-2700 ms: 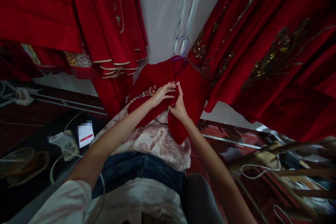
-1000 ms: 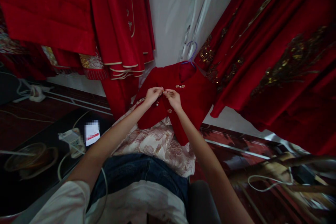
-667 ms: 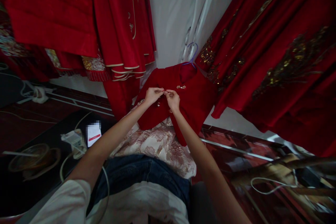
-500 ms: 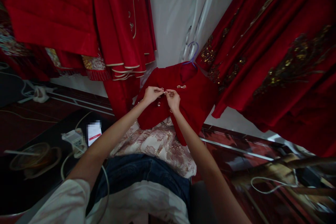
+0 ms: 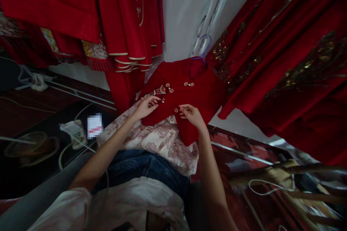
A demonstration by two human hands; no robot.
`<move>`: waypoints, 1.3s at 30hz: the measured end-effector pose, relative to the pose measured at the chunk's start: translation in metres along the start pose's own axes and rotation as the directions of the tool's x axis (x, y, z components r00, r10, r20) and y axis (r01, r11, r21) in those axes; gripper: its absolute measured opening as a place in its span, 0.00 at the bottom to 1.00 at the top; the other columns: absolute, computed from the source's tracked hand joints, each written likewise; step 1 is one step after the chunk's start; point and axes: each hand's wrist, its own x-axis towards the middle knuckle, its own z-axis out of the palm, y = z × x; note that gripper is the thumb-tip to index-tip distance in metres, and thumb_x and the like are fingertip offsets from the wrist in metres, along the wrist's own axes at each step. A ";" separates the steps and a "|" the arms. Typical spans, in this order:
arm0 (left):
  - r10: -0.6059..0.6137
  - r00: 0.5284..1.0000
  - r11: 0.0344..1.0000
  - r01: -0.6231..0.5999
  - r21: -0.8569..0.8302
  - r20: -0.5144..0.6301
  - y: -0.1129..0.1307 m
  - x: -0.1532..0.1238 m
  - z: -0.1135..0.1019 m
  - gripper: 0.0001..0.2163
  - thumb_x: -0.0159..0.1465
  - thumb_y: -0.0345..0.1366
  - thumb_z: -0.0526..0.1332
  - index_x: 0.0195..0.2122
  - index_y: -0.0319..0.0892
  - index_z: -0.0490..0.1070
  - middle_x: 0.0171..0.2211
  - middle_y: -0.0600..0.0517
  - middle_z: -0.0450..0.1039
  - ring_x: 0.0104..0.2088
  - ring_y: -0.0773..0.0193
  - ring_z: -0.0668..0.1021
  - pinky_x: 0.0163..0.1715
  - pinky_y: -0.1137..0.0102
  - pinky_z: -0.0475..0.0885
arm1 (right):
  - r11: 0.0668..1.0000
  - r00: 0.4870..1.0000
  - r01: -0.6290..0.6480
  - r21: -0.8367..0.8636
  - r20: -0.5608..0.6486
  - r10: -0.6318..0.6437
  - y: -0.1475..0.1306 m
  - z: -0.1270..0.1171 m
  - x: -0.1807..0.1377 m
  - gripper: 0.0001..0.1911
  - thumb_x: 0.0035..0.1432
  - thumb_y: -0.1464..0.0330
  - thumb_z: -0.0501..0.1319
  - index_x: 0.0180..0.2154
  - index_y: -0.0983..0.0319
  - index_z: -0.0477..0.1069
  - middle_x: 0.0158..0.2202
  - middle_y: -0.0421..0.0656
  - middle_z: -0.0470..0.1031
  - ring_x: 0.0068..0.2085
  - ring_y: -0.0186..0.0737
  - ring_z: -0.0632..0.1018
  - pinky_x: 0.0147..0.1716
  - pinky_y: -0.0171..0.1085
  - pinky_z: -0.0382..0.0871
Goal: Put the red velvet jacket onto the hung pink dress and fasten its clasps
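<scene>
A small red jacket (image 5: 202,92) hangs on a purple hanger (image 5: 203,48) in front of me, its lower part over a pale patterned skirt (image 5: 159,142) on my lap. Pearl clasps (image 5: 189,84) and a tasselled brooch (image 5: 162,89) sit on its front. My left hand (image 5: 146,105) rests on the jacket's left edge below the brooch, fingers curled on the cloth. My right hand (image 5: 192,114) pinches the front edge beside a lower pearl button (image 5: 176,109).
Red embroidered gowns (image 5: 284,54) hang at the right, more red garments (image 5: 81,14) at the upper left. A white wall (image 5: 184,11) stands behind. A power strip with cables (image 5: 72,131) lies on the dark floor at left. Wooden chair parts (image 5: 287,178) are at the lower right.
Both hands came down from the upper clasp to the jacket's lower front and moved apart. The brooch, hidden under my left hand before, now shows. The view shifted slightly.
</scene>
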 end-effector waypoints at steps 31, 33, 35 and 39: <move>-0.150 0.979 0.985 0.136 -0.105 -0.137 0.004 0.019 0.039 0.07 0.54 0.29 0.63 0.34 0.37 0.77 0.32 0.48 0.80 0.32 0.65 0.80 0.38 0.68 0.76 | 0.925 0.920 0.291 -0.245 -0.192 -0.341 -0.009 0.061 0.015 0.14 0.46 0.67 0.65 0.37 0.60 0.66 0.30 0.39 0.73 0.29 0.34 0.76 0.30 0.33 0.73; -0.173 0.977 0.972 0.149 -0.182 -0.126 0.004 0.021 0.038 0.08 0.53 0.27 0.63 0.35 0.36 0.77 0.32 0.48 0.80 0.32 0.65 0.80 0.39 0.68 0.76 | 0.916 0.923 0.301 -0.263 -0.161 -0.350 -0.007 0.066 0.023 0.13 0.46 0.67 0.65 0.36 0.60 0.67 0.30 0.39 0.72 0.28 0.34 0.75 0.29 0.33 0.73; -0.189 0.976 0.961 0.161 -0.225 -0.110 0.005 0.022 0.037 0.09 0.52 0.26 0.63 0.35 0.36 0.77 0.33 0.47 0.80 0.33 0.65 0.80 0.40 0.68 0.76 | 0.921 0.927 0.290 -0.260 -0.162 -0.338 -0.003 0.069 0.029 0.12 0.48 0.66 0.64 0.36 0.61 0.68 0.30 0.40 0.73 0.29 0.34 0.75 0.30 0.34 0.74; -0.195 0.976 0.960 0.170 -0.223 -0.096 0.006 0.021 0.034 0.08 0.52 0.27 0.63 0.35 0.35 0.78 0.34 0.46 0.80 0.34 0.64 0.80 0.41 0.67 0.75 | 0.937 0.918 0.277 -0.212 -0.229 -0.323 0.002 0.069 0.033 0.10 0.52 0.63 0.63 0.36 0.62 0.71 0.33 0.42 0.75 0.33 0.35 0.76 0.35 0.35 0.75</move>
